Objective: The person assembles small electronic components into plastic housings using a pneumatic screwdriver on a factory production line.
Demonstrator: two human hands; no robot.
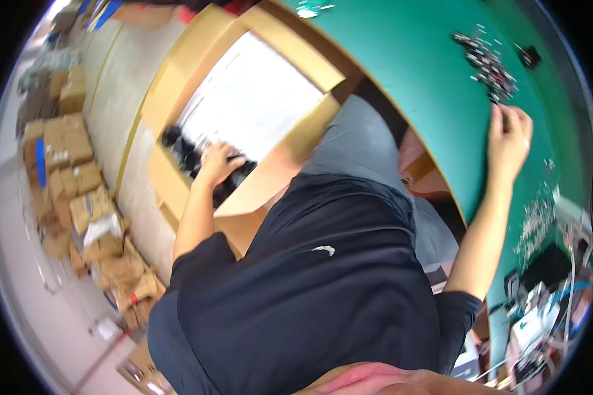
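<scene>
Right grip [511, 135] pinching small dark piece [494, 99] by parts pile [491, 69], upper right, left grip [219, 163] on black items [186, 150], left of center, closure unclear

Bright light; slight blur; bent edges, black corners.

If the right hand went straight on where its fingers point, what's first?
The pile of small dark and silvery parts, just ahead of the right hand; blur leaves it unclear whether they already touch.
</scene>
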